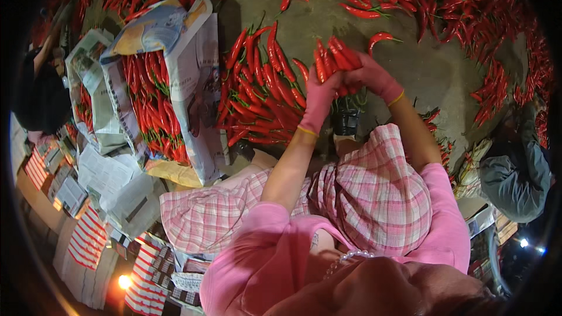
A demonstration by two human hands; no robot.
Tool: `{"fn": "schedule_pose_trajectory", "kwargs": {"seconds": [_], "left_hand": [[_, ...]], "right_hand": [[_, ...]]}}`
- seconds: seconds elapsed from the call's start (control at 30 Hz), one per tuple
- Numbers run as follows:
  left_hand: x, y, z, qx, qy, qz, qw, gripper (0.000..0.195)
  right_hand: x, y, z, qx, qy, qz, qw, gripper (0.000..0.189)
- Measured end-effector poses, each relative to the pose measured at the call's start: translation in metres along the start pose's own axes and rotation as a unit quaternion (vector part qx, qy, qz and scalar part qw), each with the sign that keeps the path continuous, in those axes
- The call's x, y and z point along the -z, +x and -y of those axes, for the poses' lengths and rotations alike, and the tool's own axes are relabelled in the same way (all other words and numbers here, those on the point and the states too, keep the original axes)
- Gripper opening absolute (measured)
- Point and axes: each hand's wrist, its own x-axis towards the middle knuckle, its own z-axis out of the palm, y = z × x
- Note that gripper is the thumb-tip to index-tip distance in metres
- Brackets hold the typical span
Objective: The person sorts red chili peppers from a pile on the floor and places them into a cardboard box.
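A bunch of red chili peppers [330,58] is gathered between my two hands, above the floor. My left hand [321,92], in a pink knit glove with a yellow cuff, grips the bunch from its near left side. Around its right side closes my right hand [371,77], gloved the same way; green stems hang below. Just left of my hands spreads a loose pile of red chili peppers [259,96] on the floor. Farther left stands a newspaper-lined box [184,83] filled with stacked red chili peppers [153,109].
Large heaps of chili peppers [465,4] cover the floor ahead and right. A single pepper [381,39] lies beyond my right hand. Another newspaper-lined box [109,127] stands at left, near loose newspaper sheets [105,175]. Other people [513,180] [41,92] are at both sides.
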Motion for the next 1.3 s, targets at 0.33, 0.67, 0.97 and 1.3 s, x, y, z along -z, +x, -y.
{"fn": "schedule_pose_trajectory", "kwargs": {"seconds": [0.33, 0.67, 0.97, 1.3], "left_hand": [[0.057, 0.017, 0.024, -0.048, -0.03, -0.048, 0.997, 0.038], [0.096, 0.058, -0.003, -0.112, 0.153, -0.043, 0.981, 0.062], [0.136, 0.094, -0.068, -0.108, 0.195, -0.01, 0.975, 0.081], [0.079, 0.025, -0.073, -0.184, -0.192, -0.028, 0.963, 0.059]], "right_hand": [[-0.039, 0.037, -0.046, 0.009, -0.008, -0.032, 0.999, 0.05], [-0.058, 0.082, -0.045, 0.086, 0.017, -0.046, 0.995, 0.03], [-0.068, 0.14, -0.02, 0.062, 0.103, -0.014, 0.993, 0.03], [-0.088, 0.116, 0.053, 0.163, -0.045, 0.094, 0.981, 0.062]]}}
